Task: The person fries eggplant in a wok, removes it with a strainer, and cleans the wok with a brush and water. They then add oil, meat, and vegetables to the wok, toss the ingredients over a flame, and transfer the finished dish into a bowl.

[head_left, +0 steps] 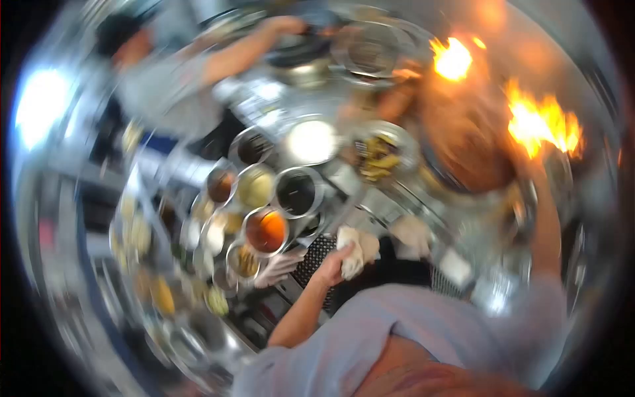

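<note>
My left hand [333,266] is closed around a crumpled whitish cloth [357,252], low in front of my body. My right arm reaches up at the right; my right hand [527,159] is smeared by motion just below tall flames, near the right side of a large wok [466,142]. Its fingers cannot be made out, nor what they hold, if anything. The wok's contents are a blurred brown. Left of the wok stands a metal bowl [403,142] with yellow-green pieces [378,159] in it.
Round containers of sauces, among them an orange one [266,231] and a dark one [296,192], crowd the centre left. Flames [544,122] rise beyond the wok. At the upper left a co-worker [165,86] stretches an arm toward a dark pan [297,49].
</note>
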Motion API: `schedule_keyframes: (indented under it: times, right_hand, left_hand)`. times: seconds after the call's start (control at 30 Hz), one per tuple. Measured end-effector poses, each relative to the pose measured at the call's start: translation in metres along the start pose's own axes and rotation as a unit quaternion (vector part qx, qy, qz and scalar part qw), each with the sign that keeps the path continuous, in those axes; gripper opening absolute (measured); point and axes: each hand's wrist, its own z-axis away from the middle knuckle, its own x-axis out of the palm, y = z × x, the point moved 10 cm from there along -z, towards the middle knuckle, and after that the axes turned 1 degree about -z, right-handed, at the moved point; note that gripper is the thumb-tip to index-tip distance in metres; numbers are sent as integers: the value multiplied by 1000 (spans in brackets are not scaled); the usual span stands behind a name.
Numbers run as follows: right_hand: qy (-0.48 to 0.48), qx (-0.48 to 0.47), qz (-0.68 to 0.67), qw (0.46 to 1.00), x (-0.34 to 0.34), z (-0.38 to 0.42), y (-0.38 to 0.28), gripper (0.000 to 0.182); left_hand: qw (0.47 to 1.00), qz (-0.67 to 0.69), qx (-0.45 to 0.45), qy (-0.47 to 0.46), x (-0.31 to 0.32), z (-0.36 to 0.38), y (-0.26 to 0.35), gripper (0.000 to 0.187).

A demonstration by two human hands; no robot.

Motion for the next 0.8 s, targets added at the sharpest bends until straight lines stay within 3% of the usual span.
schedule_keyframes:
  times: [0.03,0.13,0.17,0.2,0.23,0.27,0.3,0.37,0.4,0.43,0.47,0.5,0.53,0.63,0.73,0.8]
  right_hand:
    - [32,44,-34,998,11,19,13,40]
    - [92,111,-94,985,8,-86,-94,41]
    - [99,108,-101,984,-15,-78,-65,41]
    - [142,68,-42,987,-4,-37,-112,47]
    - [110,45,-48,992,16,-22,-125,54]
    - [116,42,-12,992,24,1,-134,57]
    - [62,55,51,995,33,21,-133,59]
    - [14,-5,190,982,36,53,-101,58]
    - [-3,-6,249,968,20,85,-91,54]
    - [51,-28,348,936,-7,104,-75,50]
    - [10,20,358,933,-38,125,-62,49]
    - [62,-35,475,877,-71,107,-36,45]
    - [68,84,417,903,-104,112,-38,37]
    - [217,55,364,904,-149,36,-57,27]
    - [165,68,32,983,-78,-9,-93,26]
    - [120,57,-33,991,-17,-20,-112,27]
  left_hand:
    - [999,45,20,13,8,-16,-8,53]
    - [996,52,36,65,96,-98,13,53]
    - [994,54,64,70,127,-119,26,54]
    - [998,-3,64,28,149,-144,31,55]
    - [996,-57,68,-13,170,-166,34,57]
    - [991,-78,80,68,176,-180,41,60]
    - [989,-106,93,40,189,-193,47,56]
    - [982,-104,97,126,185,-198,51,51]
    - [979,-108,84,154,178,-196,51,47]
    - [974,-122,88,171,176,-194,56,47]
    - [975,-126,91,158,176,-199,63,43]
    - [977,-125,93,147,175,-202,71,40]
    - [972,-155,90,151,182,-207,76,30]
    - [950,-195,160,186,178,-223,80,20]
    - [937,-211,197,195,176,-224,83,20]
    - [934,-226,197,192,187,-214,83,21]
